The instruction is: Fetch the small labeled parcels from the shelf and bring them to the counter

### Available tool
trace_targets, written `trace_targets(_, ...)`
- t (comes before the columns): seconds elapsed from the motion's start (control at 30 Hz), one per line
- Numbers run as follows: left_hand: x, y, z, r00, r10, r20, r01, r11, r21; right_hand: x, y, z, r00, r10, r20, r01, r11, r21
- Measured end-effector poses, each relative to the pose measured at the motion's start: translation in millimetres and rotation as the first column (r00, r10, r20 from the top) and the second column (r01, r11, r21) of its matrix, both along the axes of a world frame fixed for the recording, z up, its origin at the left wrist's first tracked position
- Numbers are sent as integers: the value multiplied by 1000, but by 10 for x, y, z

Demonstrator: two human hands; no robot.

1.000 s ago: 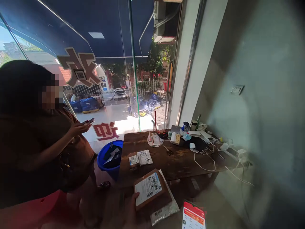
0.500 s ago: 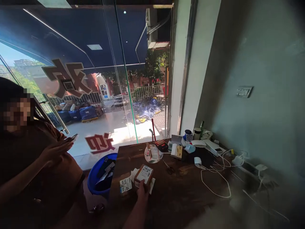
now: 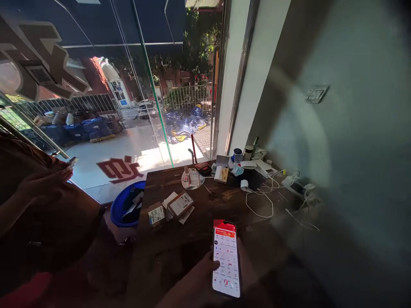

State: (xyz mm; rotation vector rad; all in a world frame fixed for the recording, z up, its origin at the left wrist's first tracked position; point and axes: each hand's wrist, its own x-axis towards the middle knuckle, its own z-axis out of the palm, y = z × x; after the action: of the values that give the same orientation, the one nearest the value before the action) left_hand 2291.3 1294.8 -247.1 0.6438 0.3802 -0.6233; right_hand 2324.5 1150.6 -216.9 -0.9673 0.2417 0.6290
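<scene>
A lit phone (image 3: 226,259) with a red-topped screen of small icons is held upright low in the middle of the view. My left hand (image 3: 205,269) grips it from the left, its thumb over the screen's left edge. My right hand (image 3: 246,263) is dim and partly hidden behind the phone's right side, closed about it. Farther off on the dark wooden table (image 3: 192,239), a brown box (image 3: 180,204) with a white label lies beside a smaller labelled parcel (image 3: 156,215). Neither hand touches them.
Scissors (image 3: 210,192), a round printed card (image 3: 192,179) and a yellow box (image 3: 224,174) lie farther back. White cables (image 3: 260,214) trail at right. Left of the table are a blue bin (image 3: 117,218) and another person (image 3: 48,201) holding a phone. Glass panes stand behind.
My hand has let go of the brown box, which stays on the table. A phone is now in view, held in my hands. The view has tilted down and turned right.
</scene>
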Motion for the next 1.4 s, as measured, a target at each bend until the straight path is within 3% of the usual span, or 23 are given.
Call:
trace_targets(0.1,-248,9,358,981,-51,187,55,998,-19,-41,180,126,999,-51,-18,51,998,44)
trace_targets(0.2,-288,111,684,950,-17,312,27,999,-28,-105,343,299,992,-123,25,120,989,81)
trace_targets(0.27,-296,181,816,951,-16,309,27,999,-31,-132,433,377,984,-167,68,163,984,68)
trace_targets(0.33,-319,238,856,961,-4,276,17,999,-44,-146,496,413,970,-213,118,211,977,29)
trace_targets(0.43,-377,308,786,973,59,225,-52,998,-36,-176,529,434,941,-234,244,255,965,-57)
trace_targets(0.57,-474,403,680,956,119,268,-131,991,25,-278,518,490,928,-145,344,213,963,-167)
trace_targets(0.73,-608,580,662,954,62,294,-67,998,7,-460,621,587,888,-121,443,233,950,-207)
trace_targets(0.93,-695,863,516,880,121,460,-174,982,74,-713,924,777,914,-238,327,313,929,-197)
trace_targets(1.07,-838,1090,480,866,109,487,-156,986,57,-885,1111,881,909,-230,348,284,952,-113)
trace_targets(1.2,-1008,1301,409,858,104,503,-144,989,42,-1059,1265,878,912,-230,339,304,935,-182)
trace_targets(1.4,-904,1395,232,878,31,477,3,997,-71,-1246,1424,829,909,-232,345,312,929,-197)
